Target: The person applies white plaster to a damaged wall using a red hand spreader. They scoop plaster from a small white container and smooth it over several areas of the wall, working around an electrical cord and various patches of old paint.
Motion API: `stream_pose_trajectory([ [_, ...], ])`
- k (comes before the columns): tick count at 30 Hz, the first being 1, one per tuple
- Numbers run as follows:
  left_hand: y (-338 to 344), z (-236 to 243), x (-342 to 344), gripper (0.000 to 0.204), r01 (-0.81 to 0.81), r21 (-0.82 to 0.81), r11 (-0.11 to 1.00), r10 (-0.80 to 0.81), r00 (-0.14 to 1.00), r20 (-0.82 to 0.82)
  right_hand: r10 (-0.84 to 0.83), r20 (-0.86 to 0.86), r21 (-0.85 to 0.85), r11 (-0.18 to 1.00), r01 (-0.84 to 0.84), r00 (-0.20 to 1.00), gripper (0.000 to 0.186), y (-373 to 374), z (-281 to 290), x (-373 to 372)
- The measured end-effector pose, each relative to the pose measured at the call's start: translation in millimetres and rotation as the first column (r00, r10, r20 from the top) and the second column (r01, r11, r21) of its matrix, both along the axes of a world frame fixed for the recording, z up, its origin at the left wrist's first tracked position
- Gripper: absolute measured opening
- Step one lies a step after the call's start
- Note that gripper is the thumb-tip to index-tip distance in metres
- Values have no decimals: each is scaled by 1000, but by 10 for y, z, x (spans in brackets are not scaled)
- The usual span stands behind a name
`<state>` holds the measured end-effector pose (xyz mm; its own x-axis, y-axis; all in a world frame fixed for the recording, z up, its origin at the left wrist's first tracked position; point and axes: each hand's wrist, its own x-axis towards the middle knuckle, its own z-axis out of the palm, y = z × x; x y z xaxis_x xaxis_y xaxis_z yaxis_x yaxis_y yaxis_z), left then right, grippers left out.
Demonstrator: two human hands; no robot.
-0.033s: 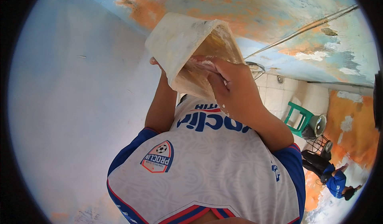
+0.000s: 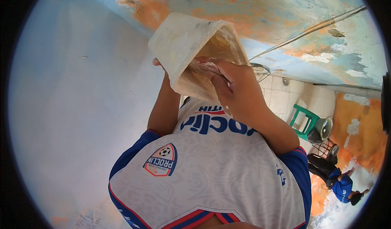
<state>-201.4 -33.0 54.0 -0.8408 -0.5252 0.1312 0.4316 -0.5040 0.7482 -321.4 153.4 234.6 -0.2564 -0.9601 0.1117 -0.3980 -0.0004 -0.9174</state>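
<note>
A pale, squarish plastic container (image 2: 179, 37), stained and smeared with white, is tilted in front of my chest with its wide mouth toward the right. My left hand (image 2: 156, 62) supports it from behind; only a fingertip shows at its left edge, the rest being hidden. Through the mouth reaches my right hand (image 2: 234, 82), its fingers drawn together against the inside and coated with white paste. What lies between those fingers, if anything, I cannot make out. White specks also dot the heel of that hand.
A smooth pale wall (image 2: 81, 119) stands at left. The patchy blue-and-orange wall (image 2: 277, 21) carries a cable (image 2: 313, 27). At right are a green plastic stool (image 2: 303, 121), a fan-like round object (image 2: 325, 128) and a person in blue (image 2: 344, 187).
</note>
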Motion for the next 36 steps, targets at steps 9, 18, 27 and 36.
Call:
stream_pose_trajectory([
  [9, 84, 41, -96, 105, -97, 15, 995, 97, 995, -27, 34, -127, -97, 994, -47, 991, 31, -83, -240, -137],
  [18, 314, 170, -486, 107, -266, 48, 963, 269, 960, -79, -1, -193, -171, 985, -32, 981, 31, 214, -101, -438],
  [27, 459, 248, -835, 109, -398, 44, 916, 400, 910, -112, 147, -167, 55, 989, -140, 975, 33, 490, 96, -1075],
  [36, 910, 309, -1098, 111, -486, 25, 874, 486, 869, -97, 301, -254, 39, 953, -301, 919, 24, 530, -85, -1495],
])
